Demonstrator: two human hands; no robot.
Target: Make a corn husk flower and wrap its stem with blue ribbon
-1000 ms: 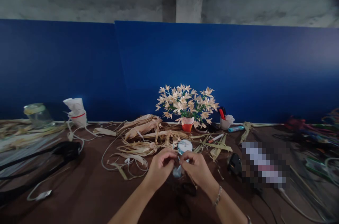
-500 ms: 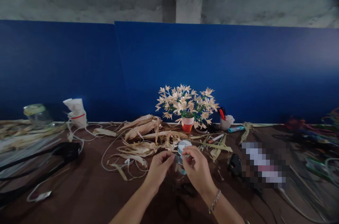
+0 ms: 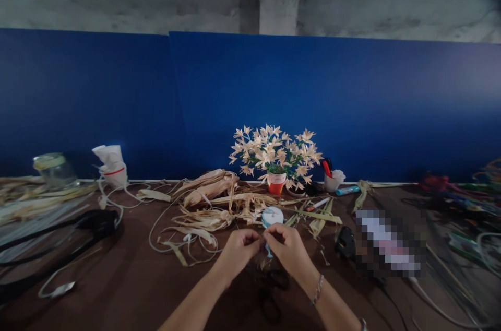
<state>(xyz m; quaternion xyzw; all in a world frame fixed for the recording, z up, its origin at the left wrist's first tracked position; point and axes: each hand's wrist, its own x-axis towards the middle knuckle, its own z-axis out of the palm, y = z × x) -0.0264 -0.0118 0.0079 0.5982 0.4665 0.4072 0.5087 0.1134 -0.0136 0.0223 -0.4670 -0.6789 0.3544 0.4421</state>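
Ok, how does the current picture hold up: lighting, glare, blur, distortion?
Head view: dim overall, pale sheen on the blue panel toward the right edge; head view: tangle at far right looks smeared and stretched, a pixelated patch hides some detail; head view: flowers read clearly, but what, if anything, the left hand and right hand pinch is too small to make out.

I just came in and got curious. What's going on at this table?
A person's left grip and right grip are close together above a dark brown table. The right one seems to pinch a thin light-blue strip; whether the left holds it too is hard to see. Just beyond is a round white-topped object, and farther back, a red-and-white pot of cream flowers.
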